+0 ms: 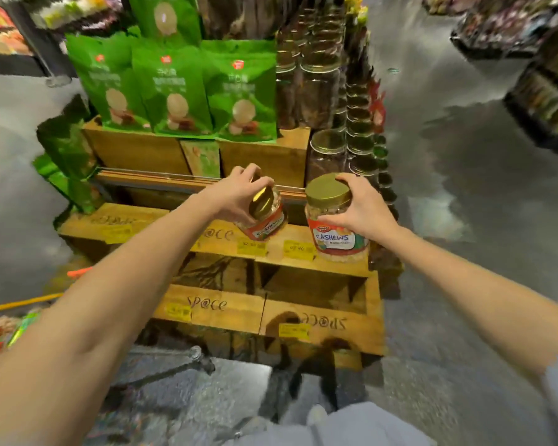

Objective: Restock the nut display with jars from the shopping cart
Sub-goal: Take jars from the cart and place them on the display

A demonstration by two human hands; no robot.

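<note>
Two clear cashew jars with gold lids and red labels are at the wooden crate display (335, 267). My left hand (236, 191) grips the left jar (264, 217) by its lid; that jar tilts toward me over the middle tier. The right jar (334, 220) stands upright on the same tier near its right end, and my right hand (364, 207) grips it around the lid and shoulder. Its label reads CASHEWS.
Green snack bags (174, 88) fill the upper tier, and stacked clear jars (326, 85) stand at the upper right. Lower crates (207, 304) marked "space" carry yellow price tags. A cart edge with an orange-yellow rail (20, 302) shows at the far left. Grey floor surrounds the display.
</note>
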